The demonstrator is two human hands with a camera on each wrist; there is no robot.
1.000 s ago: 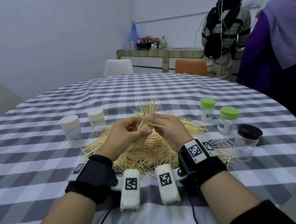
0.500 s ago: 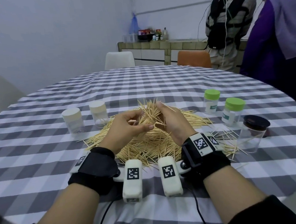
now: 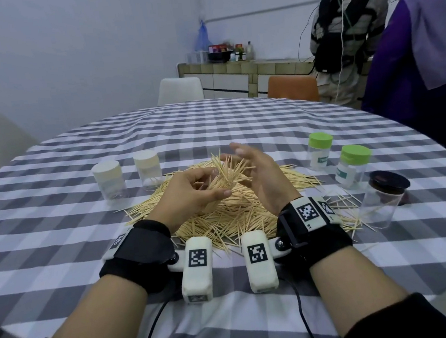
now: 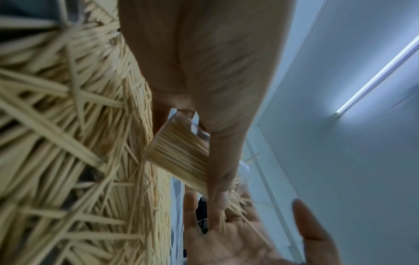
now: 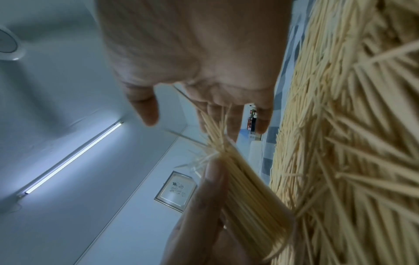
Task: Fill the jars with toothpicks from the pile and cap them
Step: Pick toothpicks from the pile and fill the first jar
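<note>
a jar (image 4: 179, 152) packed with toothpicks (image 3: 230, 169) is gripped by the curled left hand (image 3: 191, 193), while the right hand (image 3: 258, 176), fingers spread wide, is held against the splayed tips, apparently to tamp them level.

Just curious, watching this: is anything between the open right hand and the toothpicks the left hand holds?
Nothing visible. The right hand, fingers spread, is right beside the splayed tips of the toothpick bundle that the left hand grips.

A home dining room is indicated by a round table (image 3: 238, 118) in checked cloth, chairs (image 3: 180, 89) and a tiled counter (image 3: 234, 68).
</note>
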